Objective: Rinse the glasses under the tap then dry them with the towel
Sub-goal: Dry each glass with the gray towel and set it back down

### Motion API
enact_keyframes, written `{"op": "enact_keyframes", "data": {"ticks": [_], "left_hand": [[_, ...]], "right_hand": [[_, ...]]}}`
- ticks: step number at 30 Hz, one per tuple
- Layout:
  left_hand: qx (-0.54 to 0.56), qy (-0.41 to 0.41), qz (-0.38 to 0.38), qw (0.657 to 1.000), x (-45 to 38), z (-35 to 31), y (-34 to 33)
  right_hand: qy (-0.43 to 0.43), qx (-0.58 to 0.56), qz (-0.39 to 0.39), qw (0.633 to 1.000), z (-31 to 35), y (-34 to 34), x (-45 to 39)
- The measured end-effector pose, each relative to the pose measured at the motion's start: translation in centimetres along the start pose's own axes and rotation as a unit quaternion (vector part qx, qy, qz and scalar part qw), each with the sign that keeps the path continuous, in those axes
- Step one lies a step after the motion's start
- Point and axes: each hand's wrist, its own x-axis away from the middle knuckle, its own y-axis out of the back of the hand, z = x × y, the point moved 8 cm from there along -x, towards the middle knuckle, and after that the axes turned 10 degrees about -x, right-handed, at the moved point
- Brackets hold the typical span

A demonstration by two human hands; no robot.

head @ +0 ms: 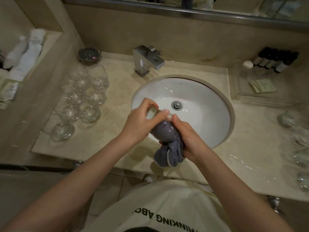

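We're right over the white basin (200, 104) here, and both hands are busy on one clear glass tumbler (161, 126) held on its side above the near-left part of the bowl. Our left hand (138, 121) grips the base end, thumb and fingers curled round the thick bottom, which points up and to the left. Our right hand (185, 134) clutches the grey towel (168, 153), fingers closed round the cloth at the tumbler's mouth. Part of that towel is stuffed inside the glass, showing grey through the wall, and the rest bunches out and hangs below our right palm, over the counter's front edge.

To the left, on the marble counter (117, 91), we've got a cluster of glasses (85, 99) standing close together, several touching. Whether they are wet or dry we can't tell. Over on the right edge, more glasses (299, 141), blurred, line up toward us, with water gleaming on the stone just beside them.

The square chrome tap (147, 61) sits behind the basin, its spout pointing toward the bowl; no stream of water shows under it. The drain plug (176, 104) sits at the middle of the basin. Behind the cluster there's a small round dish (90, 55), and at the far right a row of dark bottles (274, 61) stands against the wall, with a clear tray (247, 97) holding paper packets in front of them
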Motion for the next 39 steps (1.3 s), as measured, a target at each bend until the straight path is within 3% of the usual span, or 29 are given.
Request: {"op": "enact_keyframes", "data": {"ticks": [2, 3, 5, 7, 9, 11, 13, 15, 17, 19, 21, 24, 26, 28, 29, 31, 34, 39], "left_hand": [[0.067, 0.182, 0.065, 0.979, 0.0, 2.5, -1.0], [0.073, 0.234, 0.085, 0.966, 0.2, 3.3, -1.3], [0.068, 0.246, 0.095, 0.962, 0.2, 3.9, -1.6], [0.068, 0.176, 0.055, 0.980, 0.0, 3.4, -1.2], [0.033, 0.001, -0.041, 0.999, 0.1, 1.3, 0.3], [-0.028, -0.176, -0.101, 0.979, 1.0, -0.8, 1.4], [-0.048, -0.232, -0.103, 0.966, 1.4, -1.4, 1.8], [-0.017, -0.165, -0.064, 0.984, 1.0, -0.9, 1.7], [0.067, 0.049, 0.055, 0.995, 0.4, 0.9, 0.3], [0.090, 0.220, 0.124, 0.963, 0.8, 3.0, -0.9], [0.050, 0.207, 0.095, 0.972, 0.5, 3.4, -0.8], [0.022, 0.024, -0.007, 0.999, 0.2, 1.6, 0.3], [-0.026, -0.112, -0.059, 0.992, 0.9, 0.3, 1.0], [-0.026, -0.152, -0.053, 0.987, 1.2, 0.4, 1.3], [-0.002, -0.132, -0.029, 0.991, 1.1, 0.8, 1.2], [0.075, -0.009, 0.057, 0.996, 0.7, 1.9, 0.2], [0.088, 0.205, 0.168, 0.960, 1.1, 3.9, -1.1], [0.054, 0.143, 0.172, 0.973, 1.0, 3.8, -0.6]], "right_hand": [[0.001, 0.073, 0.027, 0.997, 0.1, -0.4, 0.0], [-0.008, 0.104, 0.036, 0.994, -0.1, -0.5, -0.1], [-0.019, 0.123, 0.039, 0.991, -0.4, -0.2, -0.3], [-0.023, 0.078, 0.034, 0.996, -0.5, 0.0, -0.5], [-0.023, 0.015, 0.042, 0.999, -0.6, 0.1, -0.6], [-0.024, -0.030, 0.058, 0.998, -0.7, -0.1, -0.5], [-0.026, -0.043, 0.061, 0.997, -0.7, -0.2, -0.6], [-0.021, -0.026, 0.050, 0.998, -0.6, -0.2, -0.5], [-0.004, 0.026, 0.030, 0.999, -0.3, -0.1, -0.7], [0.003, 0.079, 0.010, 0.997, -0.2, 0.2, -0.9], [-0.008, 0.064, 0.010, 0.998, -0.8, 0.2, -0.9], [-0.042, -0.044, -0.007, 0.998, -1.5, 0.5, -0.7], [-0.074, -0.075, -0.019, 0.994, -1.9, 0.6, -0.6], [-0.074, -0.057, -0.017, 0.996, -1.8, 0.4, -0.7], [-0.064, -0.039, -0.016, 0.997, -1.5, 0.4, -0.7], [-0.041, 0.002, -0.009, 0.999, -0.9, 0.3, -0.7], [-0.035, 0.045, 0.006, 0.998, -1.4, 0.3, -0.8], [-0.042, 0.017, 0.038, 0.998, -2.1, 0.3, -1.1]]}}
